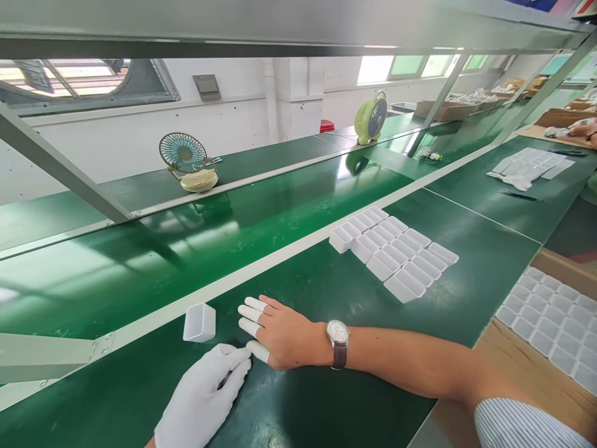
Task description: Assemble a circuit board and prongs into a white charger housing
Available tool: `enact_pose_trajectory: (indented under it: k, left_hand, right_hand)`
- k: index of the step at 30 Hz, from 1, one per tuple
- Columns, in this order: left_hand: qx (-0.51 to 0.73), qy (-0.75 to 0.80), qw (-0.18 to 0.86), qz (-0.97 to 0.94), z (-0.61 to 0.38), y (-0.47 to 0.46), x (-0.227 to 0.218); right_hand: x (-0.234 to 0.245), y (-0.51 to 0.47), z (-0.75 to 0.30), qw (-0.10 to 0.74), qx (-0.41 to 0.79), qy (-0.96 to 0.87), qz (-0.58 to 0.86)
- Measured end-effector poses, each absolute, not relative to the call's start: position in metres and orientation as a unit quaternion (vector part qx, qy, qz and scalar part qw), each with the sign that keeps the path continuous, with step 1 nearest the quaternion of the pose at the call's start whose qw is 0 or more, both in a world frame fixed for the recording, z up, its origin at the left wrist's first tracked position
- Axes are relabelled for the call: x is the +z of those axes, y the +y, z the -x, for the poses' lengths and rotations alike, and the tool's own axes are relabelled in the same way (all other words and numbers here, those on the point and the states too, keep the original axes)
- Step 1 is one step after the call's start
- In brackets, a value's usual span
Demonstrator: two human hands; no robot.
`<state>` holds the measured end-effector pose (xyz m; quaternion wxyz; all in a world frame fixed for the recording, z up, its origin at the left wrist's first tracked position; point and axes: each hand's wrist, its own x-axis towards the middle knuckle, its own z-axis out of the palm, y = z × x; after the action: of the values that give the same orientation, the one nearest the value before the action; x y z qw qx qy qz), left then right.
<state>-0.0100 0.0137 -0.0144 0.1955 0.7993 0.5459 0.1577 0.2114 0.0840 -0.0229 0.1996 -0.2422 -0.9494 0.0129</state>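
Note:
My left hand, in a white glove, is closed with thumb and fingertips brought together. A small dark patch shows between its fingers; I cannot make out what it is. Those fingertips touch the white finger cot on my right thumb. My right hand is stretched out palm down over the green bench, white finger cots on several fingers and a watch on the wrist. Just beyond my hands, a single white plastic box rests on its side by the pale rail.
Rows of white boxes stand right of centre. More fill a carton at lower right. Two fans, one teal and one green, stand across the green belt. Tweezers lie farther right; a metal shelf hangs overhead.

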Motion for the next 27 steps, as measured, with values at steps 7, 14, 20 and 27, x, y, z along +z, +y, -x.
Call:
enact_pose_trajectory:
  k: [7,14,20,27]
  left_hand:
    - [0.138,0.556,0.219,-0.79,0.007,0.012,-0.009]
    - [0.134,0.555,0.225,-0.789,0.006,0.01,-0.007]
    - [0.143,0.544,0.212,-0.799,0.003,0.011,-0.005]
    - [0.157,0.542,0.199,-0.801,0.001,0.009,-0.003]
  right_hand:
    - [-0.026,0.083,-0.211,0.213,0.019,-0.946,0.245]
    - [-0.025,0.081,-0.212,0.218,0.028,-0.944,0.245]
    - [-0.028,0.08,-0.211,0.227,0.043,-0.942,0.242]
    - [-0.031,0.08,-0.211,0.236,0.059,-0.939,0.242]
